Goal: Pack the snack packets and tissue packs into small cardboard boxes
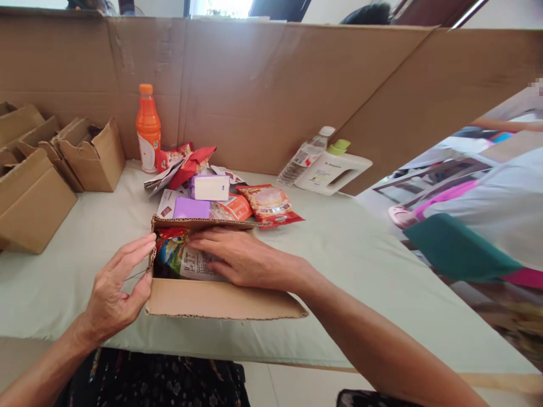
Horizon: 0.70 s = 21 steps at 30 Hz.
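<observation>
An open cardboard box (224,298) lies near the front of the table, its near flap folded out toward me. Inside it are shiny snack packets (173,251), among them a white-labelled one with printed text. My left hand (121,282) rests against the box's left end, fingers stretched and thumb apart. Reaching over the right part of the box, my right hand (233,254) lies flat on the packets with its fingers extended. It hides much of the contents. Just behind stand a purple pack (192,208) and a white-and-purple box (211,187).
A red snack bag (271,204) lies behind the box, near red packets (193,164). An orange drink bottle (148,130), a clear bottle (305,155) and a white jug (333,172) stand at the back. Cardboard boxes (91,155) fill the left; a cardboard wall (254,85) runs behind.
</observation>
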Each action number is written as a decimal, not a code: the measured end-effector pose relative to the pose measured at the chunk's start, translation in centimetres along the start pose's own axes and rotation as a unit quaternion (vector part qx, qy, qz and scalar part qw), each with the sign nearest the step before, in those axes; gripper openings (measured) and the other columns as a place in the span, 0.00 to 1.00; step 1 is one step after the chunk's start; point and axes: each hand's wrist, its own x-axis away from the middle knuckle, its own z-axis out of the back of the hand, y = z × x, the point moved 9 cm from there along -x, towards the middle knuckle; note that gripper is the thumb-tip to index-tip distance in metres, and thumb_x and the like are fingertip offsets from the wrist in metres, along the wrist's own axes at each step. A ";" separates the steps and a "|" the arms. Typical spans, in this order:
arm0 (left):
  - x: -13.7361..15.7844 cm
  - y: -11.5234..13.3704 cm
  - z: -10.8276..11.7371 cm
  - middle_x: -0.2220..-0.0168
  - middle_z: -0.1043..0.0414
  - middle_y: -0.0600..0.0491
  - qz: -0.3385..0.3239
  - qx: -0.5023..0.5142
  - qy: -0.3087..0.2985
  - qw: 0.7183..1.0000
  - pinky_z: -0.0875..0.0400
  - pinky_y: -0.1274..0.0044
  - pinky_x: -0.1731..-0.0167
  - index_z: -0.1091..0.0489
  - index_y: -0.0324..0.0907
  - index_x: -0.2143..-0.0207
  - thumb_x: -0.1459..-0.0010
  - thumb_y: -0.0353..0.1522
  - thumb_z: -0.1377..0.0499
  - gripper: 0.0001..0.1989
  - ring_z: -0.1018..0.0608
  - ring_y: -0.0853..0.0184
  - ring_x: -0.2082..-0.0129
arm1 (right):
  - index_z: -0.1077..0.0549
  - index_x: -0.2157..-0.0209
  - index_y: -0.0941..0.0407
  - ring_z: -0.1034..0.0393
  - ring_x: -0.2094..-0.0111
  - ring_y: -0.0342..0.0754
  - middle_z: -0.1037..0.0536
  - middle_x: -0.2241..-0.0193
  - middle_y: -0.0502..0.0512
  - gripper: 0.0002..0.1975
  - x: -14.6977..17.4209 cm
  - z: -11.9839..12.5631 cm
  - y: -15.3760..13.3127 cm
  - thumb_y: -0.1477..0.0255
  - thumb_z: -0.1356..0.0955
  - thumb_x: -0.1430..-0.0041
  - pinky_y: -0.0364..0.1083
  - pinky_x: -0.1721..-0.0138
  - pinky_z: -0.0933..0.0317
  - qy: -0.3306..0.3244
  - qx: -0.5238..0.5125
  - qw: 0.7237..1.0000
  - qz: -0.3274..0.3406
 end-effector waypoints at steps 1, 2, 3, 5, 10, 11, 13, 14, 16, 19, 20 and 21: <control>0.0 0.1 0.0 0.38 0.29 0.47 -0.001 -0.001 0.004 1.000 0.31 0.73 0.37 0.36 0.44 0.37 0.36 0.22 0.44 0.26 0.26 0.67 0.39 | 0.27 0.42 0.58 0.29 0.42 0.60 0.25 0.41 0.64 0.23 -0.2 0.6 -0.4 0.79 0.33 0.38 0.61 0.41 0.35 0.014 0.023 1.000 0.000; 0.1 0.1 0.1 0.38 0.29 0.47 -0.001 -0.001 0.007 1.000 0.31 0.73 0.37 0.36 0.44 0.37 0.37 0.22 0.44 0.26 0.26 0.66 0.39 | 0.27 0.42 0.58 0.29 0.43 0.61 0.24 0.42 0.64 0.22 -0.4 1.1 -0.8 0.79 0.33 0.38 0.62 0.42 0.34 0.024 0.043 0.999 -0.002; 0.1 0.1 0.1 0.38 0.29 0.47 -0.002 -0.002 0.009 1.000 0.31 0.72 0.37 0.35 0.44 0.37 0.37 0.22 0.44 0.27 0.26 0.66 0.39 | 0.27 0.42 0.59 0.29 0.44 0.61 0.24 0.42 0.64 0.21 -0.7 1.5 -1.0 0.79 0.34 0.37 0.62 0.43 0.34 0.028 0.059 0.998 -0.005; 0.1 0.2 0.2 0.39 0.28 0.47 -0.006 0.002 0.006 1.000 0.30 0.70 0.38 0.34 0.44 0.38 0.38 0.21 0.43 0.27 0.25 0.65 0.39 | 0.27 0.42 0.60 0.27 0.47 0.60 0.23 0.44 0.65 0.21 -1.4 1.5 -1.1 0.80 0.35 0.37 0.61 0.45 0.33 0.015 0.080 0.997 -0.012; -0.4 0.3 0.5 0.43 0.25 0.47 -0.040 0.019 0.008 0.999 0.27 0.66 0.41 0.32 0.45 0.39 0.42 0.21 0.42 0.28 0.24 0.61 0.41 | 0.28 0.41 0.61 0.26 0.47 0.59 0.22 0.45 0.66 0.24 -2.5 -0.9 -0.2 0.79 0.33 0.38 0.56 0.47 0.32 -0.064 0.046 0.997 0.001; -0.5 0.4 0.4 0.43 0.24 0.47 -0.049 0.023 0.003 0.999 0.27 0.66 0.41 0.31 0.45 0.40 0.43 0.21 0.42 0.28 0.24 0.60 0.41 | 0.29 0.40 0.61 0.25 0.47 0.59 0.22 0.45 0.66 0.24 -2.6 -1.4 0.0 0.78 0.33 0.38 0.55 0.48 0.32 -0.075 0.035 0.997 0.005; -0.6 0.6 -0.3 0.46 0.21 0.48 -0.069 0.036 -0.028 0.997 0.29 0.63 0.41 0.28 0.45 0.44 0.44 0.21 0.44 0.25 0.23 0.59 0.42 | 0.29 0.40 0.60 0.25 0.48 0.58 0.21 0.46 0.66 0.23 -2.7 -2.2 0.2 0.77 0.33 0.38 0.55 0.48 0.31 -0.090 0.022 0.996 0.009; -0.6 0.7 -0.8 0.49 0.20 0.49 -0.079 0.041 -0.050 0.995 0.31 0.62 0.40 0.26 0.46 0.48 0.44 0.22 0.44 0.23 0.22 0.58 0.43 | 0.28 0.41 0.60 0.25 0.48 0.59 0.21 0.46 0.66 0.23 -2.8 -2.4 0.3 0.77 0.33 0.38 0.55 0.47 0.32 -0.094 0.017 0.995 0.009; -0.4 0.8 -1.7 0.54 0.18 0.52 -0.093 0.048 -0.088 0.991 0.36 0.59 0.37 0.25 0.47 0.52 0.42 0.23 0.45 0.19 0.21 0.58 0.44 | 0.28 0.40 0.60 0.26 0.46 0.59 0.22 0.45 0.66 0.24 -2.9 -2.7 0.5 0.77 0.33 0.38 0.56 0.45 0.32 -0.097 0.004 0.995 0.006; -0.2 0.2 -2.3 0.48 0.20 0.51 -0.072 0.046 -0.127 0.988 0.42 0.57 0.33 0.27 0.48 0.46 0.37 0.28 0.46 0.19 0.23 0.57 0.41 | 0.29 0.39 0.61 0.29 0.41 0.58 0.25 0.40 0.66 0.25 -3.0 -2.5 0.4 0.78 0.34 0.37 0.56 0.40 0.36 -0.088 -0.035 0.995 0.013; -0.1 -0.1 -2.4 0.44 0.23 0.49 -0.063 0.050 -0.141 0.987 0.44 0.56 0.32 0.29 0.48 0.42 0.34 0.31 0.46 0.19 0.25 0.56 0.39 | 0.29 0.39 0.61 0.30 0.39 0.57 0.26 0.39 0.65 0.24 -2.8 -2.2 0.4 0.79 0.34 0.37 0.55 0.38 0.37 -0.082 -0.050 0.995 0.020; 0.0 -0.2 -2.5 0.40 0.25 0.48 -0.057 0.059 -0.157 0.984 0.46 0.55 0.31 0.31 0.48 0.40 0.32 0.36 0.48 0.20 0.26 0.55 0.38 | 0.29 0.39 0.61 0.31 0.38 0.56 0.26 0.39 0.64 0.24 -2.5 -1.7 0.4 0.79 0.35 0.37 0.54 0.37 0.38 -0.070 -0.063 0.995 0.027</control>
